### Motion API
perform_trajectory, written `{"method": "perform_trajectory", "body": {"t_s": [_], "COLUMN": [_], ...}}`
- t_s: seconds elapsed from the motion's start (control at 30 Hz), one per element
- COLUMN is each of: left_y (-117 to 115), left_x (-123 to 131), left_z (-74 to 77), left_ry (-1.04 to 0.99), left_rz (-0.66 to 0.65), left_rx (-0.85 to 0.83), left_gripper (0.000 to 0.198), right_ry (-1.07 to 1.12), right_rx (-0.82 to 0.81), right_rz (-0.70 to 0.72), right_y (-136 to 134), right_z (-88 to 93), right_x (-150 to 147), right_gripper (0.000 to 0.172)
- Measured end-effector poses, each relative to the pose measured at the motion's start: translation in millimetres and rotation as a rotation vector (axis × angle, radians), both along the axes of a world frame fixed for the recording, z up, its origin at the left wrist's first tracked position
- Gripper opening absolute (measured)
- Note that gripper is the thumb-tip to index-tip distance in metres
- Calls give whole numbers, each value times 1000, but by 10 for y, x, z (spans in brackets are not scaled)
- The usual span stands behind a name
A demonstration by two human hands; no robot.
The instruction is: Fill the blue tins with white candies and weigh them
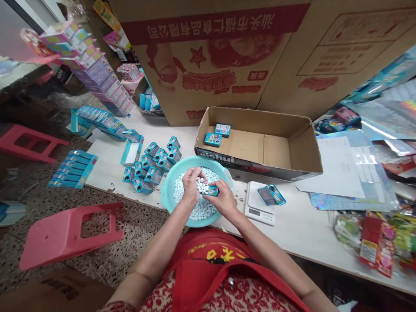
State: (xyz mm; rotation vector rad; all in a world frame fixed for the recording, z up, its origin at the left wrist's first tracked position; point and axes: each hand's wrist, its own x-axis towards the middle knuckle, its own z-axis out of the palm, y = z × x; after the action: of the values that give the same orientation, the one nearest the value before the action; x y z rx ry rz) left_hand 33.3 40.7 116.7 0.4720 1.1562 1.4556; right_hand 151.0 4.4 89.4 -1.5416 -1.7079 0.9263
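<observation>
A pale turquoise basin full of small white candies stands in front of me on the table. Over it, my left hand is cupped around a heap of these candies. My right hand grips a small blue candy box between thumb and fingers, its end close against the candies in my left palm. Whether candies are passing into the box cannot be made out. Several similar blue boxes stand grouped left of the basin. Another blue box lies on a white kitchen scale to the right.
Behind the basin is an open cardboard tray with two blue boxes inside. A large carton rises behind it. Display boxes are stacked at the left, near red stools. Bagged candy and plastic film lie at the right.
</observation>
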Motion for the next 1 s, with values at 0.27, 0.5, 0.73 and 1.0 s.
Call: {"method": "perform_trajectory", "body": {"t_s": [0.27, 0.5, 0.73, 1.0], "left_y": [43, 71, 77, 38], "left_x": [26, -32, 14, -3], "left_z": [-35, -13, -36, 109], "left_ry": [5, 28, 38, 11], "left_rz": [-28, -32, -109, -132], "left_rx": [-40, 31, -18, 43], "left_gripper": [24, 26, 27, 33], "right_ry": [-7, -5, 18, 45], "right_rx": [-47, -3, -67, -25], "right_rz": [34, 34, 40, 46], "right_y": [57, 101, 128, 110], "right_z": [-42, 126, 32, 87], "right_x": [5, 11, 20, -18], "right_gripper": [31, 32, 30, 30]}}
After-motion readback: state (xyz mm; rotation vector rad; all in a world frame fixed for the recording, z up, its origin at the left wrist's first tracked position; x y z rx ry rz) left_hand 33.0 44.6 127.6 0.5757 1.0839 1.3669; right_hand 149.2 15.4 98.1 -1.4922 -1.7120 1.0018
